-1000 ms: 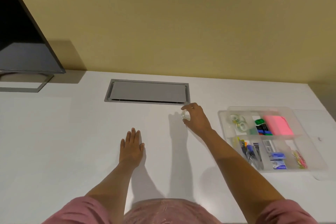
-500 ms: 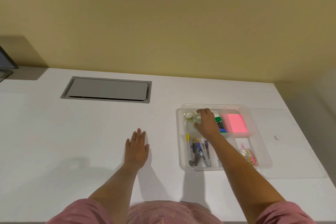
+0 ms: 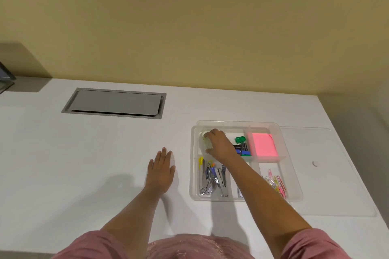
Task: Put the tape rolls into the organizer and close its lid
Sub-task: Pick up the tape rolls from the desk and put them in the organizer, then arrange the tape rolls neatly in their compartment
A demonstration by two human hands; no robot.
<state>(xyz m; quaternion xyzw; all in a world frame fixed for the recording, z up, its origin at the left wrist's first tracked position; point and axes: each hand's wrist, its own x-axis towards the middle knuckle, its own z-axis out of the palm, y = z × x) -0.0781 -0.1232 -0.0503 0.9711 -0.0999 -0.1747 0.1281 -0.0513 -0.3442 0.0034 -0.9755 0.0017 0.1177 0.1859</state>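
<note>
Left hand point(image 3: 161, 171): flat on the white desk point(image 3: 84, 164), palm down, fingers spread, gripping nothing; just left of the organizer, not touching it.
Organizer point(image 3: 294, 178): clear plastic tray with dividers, open on top; sits on the right part of the desk.
Far-left compartment: right hand point(image 3: 219, 146) reaches in, fingers curled around a clear tape roll point(image 3: 206, 143); whether the roll already rests on the tray floor, cannot tell; a second roll point(image 3: 205, 133) shows as a pale ring just beyond the fingertips, lying in the same compartment.
Far-middle compartment: green sharpener point(image 3: 240, 139); dark and blue clips point(image 3: 242, 150) beside the wrist.
Far-right compartment: pink sticky notes point(image 3: 262, 144), a flat stack.
Near-left compartment: metal clips and a stapler-like tool point(image 3: 212, 178), jumbled.
Near-right compartment: coloured paper clips point(image 3: 277, 185), partly behind the forearm.
Lid point(image 3: 328, 174): clear sheet lying flat on the desk, right of the tray and touching its edge, fully off.
Progress: no loose rolls seen on the desk; loading looks nearly done, this roll likely the last; release not yet seen.
Left to do: let go of the roll; fetch the lid from the right; set it over the tray.
</note>
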